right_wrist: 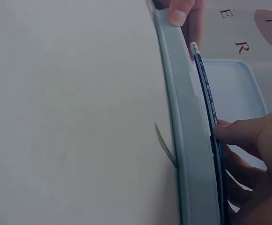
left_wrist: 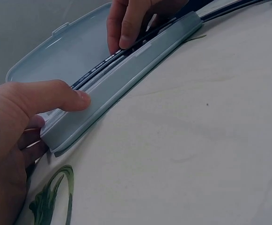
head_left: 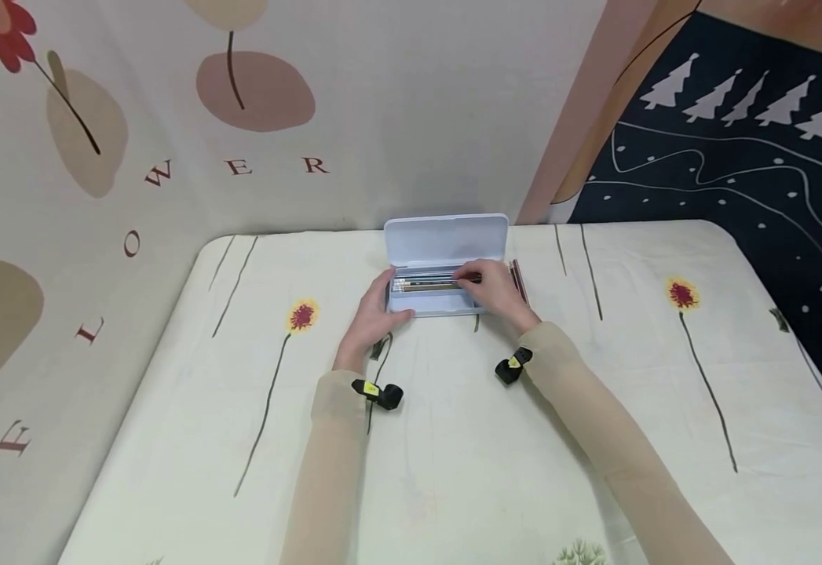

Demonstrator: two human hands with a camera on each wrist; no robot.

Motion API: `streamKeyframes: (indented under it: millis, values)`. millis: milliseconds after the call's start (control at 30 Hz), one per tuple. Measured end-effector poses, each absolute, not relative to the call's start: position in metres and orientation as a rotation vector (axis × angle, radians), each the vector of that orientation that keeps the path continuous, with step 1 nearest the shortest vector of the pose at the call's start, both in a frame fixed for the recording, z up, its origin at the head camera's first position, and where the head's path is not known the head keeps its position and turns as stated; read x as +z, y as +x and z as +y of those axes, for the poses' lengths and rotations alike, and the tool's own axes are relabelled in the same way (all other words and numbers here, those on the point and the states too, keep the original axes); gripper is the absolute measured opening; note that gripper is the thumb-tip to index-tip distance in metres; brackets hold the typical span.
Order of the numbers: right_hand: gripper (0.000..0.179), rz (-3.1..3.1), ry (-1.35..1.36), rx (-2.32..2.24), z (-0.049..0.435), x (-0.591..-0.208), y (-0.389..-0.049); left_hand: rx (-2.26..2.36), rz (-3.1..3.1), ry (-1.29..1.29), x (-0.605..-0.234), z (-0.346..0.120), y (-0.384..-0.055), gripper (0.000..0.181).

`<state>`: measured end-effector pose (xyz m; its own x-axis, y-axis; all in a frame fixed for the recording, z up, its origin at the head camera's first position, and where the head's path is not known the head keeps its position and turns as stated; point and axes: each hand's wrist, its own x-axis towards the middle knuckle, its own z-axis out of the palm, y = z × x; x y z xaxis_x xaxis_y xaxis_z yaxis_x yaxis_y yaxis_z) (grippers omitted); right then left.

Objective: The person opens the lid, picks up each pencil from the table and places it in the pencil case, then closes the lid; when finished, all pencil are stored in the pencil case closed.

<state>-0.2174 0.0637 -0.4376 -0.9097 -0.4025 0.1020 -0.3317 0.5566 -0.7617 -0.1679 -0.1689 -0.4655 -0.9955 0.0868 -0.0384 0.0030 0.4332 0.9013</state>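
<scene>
A pale blue pencil case (head_left: 439, 304) stands on the table with its lid (head_left: 446, 240) raised at the back. Several pencils (head_left: 421, 284) lie lengthwise inside. My left hand (head_left: 370, 318) grips the case's left end, its thumb on the front wall (left_wrist: 86, 115) and its fingers round the end. Over the right half of the case, my right hand (head_left: 493, 289) pinches a dark blue pencil (right_wrist: 206, 89) between thumb and fingers. That pencil has a white eraser end, which points toward my left hand. Its far end is hidden by my right hand.
Beside the case's right end lie some reddish-brown pencils (head_left: 519, 281), partly hidden by my right hand. A white cloth (head_left: 439, 471) printed with flowers covers the table. Close behind the case hangs a printed curtain or wall covering (head_left: 439, 141).
</scene>
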Motion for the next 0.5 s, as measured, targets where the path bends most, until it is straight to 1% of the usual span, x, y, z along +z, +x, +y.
streamKeyframes:
  millis: [500]
  values:
    - [0.014,2.683,-0.578,-1.28,0.046,-0.444,-0.222,1.657,2.589,0.11,-0.465,-0.17,-0.167,0.086]
